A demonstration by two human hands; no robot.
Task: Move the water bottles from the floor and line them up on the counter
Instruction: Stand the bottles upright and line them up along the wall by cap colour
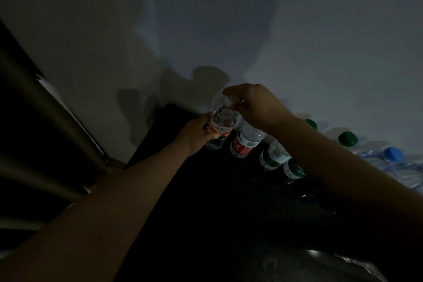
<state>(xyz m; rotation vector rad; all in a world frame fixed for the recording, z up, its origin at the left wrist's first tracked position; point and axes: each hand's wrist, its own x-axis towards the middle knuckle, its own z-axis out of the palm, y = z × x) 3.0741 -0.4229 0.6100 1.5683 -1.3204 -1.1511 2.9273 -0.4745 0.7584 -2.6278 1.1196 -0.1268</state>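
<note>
A clear water bottle with a red-and-white label (221, 125) stands at the far left end of a row on the dark counter (206, 201). My left hand (196, 134) grips its body at the label. My right hand (254, 104) pinches its white cap from above. To its right stand a red-labelled bottle (246, 142) and two green-labelled bottles (273, 154) (294, 170), partly hidden by my right forearm.
Green caps (348, 138) and a blue cap (393, 154) of more bottles show further right along the white wall (229, 30). A curtain or dark frame (34, 121) runs along the left. The scene is dim.
</note>
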